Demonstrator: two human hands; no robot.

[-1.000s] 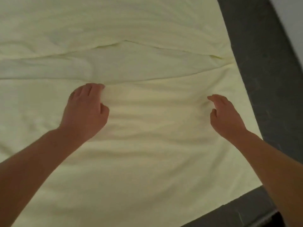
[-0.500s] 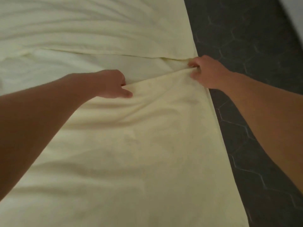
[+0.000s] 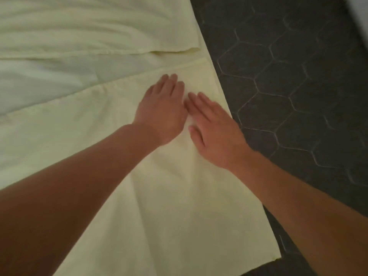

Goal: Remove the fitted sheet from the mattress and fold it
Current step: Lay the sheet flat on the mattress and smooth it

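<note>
Dark mattress [image 3: 288,80] bared; both hands now flatten the sheet [image 3: 169,206].

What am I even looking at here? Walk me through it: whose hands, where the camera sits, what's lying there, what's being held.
There is no machine here. A person wears a camera on the head, and it looks forward and down, so the two bare arms come in from the bottom of the picture. The left hand and the right hand lie side by side with straight fingers, pressing flat on a pale yellow sheet. Nothing is gripped. The sheet is spread out, with a hemmed edge folded across it just beyond the hands. To the right of the sheet is a dark floor with a six-sided tile pattern.
</note>
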